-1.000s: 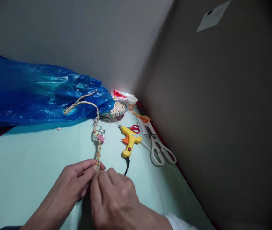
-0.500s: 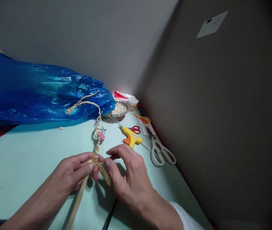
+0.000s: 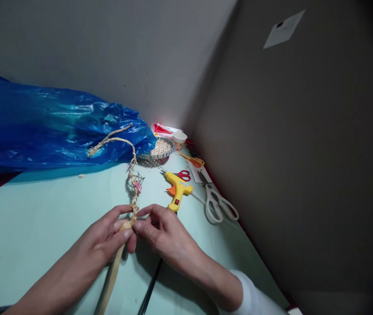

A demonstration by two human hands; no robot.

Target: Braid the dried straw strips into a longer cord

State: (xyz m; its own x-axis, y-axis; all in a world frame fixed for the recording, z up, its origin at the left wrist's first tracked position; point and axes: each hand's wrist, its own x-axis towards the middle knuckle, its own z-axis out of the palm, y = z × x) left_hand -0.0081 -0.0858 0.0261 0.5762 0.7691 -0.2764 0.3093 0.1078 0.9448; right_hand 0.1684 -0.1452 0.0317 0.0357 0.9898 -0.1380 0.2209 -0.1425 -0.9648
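A braided straw cord [image 3: 133, 175] runs from the blue plastic bag [image 3: 42, 127] down the pale green table [image 3: 42, 218] to both my hands. My left hand [image 3: 107, 240] pinches the near end of the braid, and loose flat straw strips [image 3: 109, 280] trail from it toward me. My right hand [image 3: 163, 234] pinches the same spot from the right, fingertips touching the left hand's. A pink binder clip [image 3: 137, 185] grips the braid a little farther up.
A yellow glue gun [image 3: 177, 191] lies just beyond my right hand, its black cable [image 3: 150, 286] running toward me. White scissors [image 3: 217, 203], red scissors [image 3: 183, 175], orange scissors [image 3: 194, 161], a woven tray [image 3: 158, 151] and a paper cup [image 3: 179, 140] sit near the grey walls.
My right hand opened and swung right with a strand, then came back in and pinched the braid beside my left hand. The loose strips now show below my left hand.
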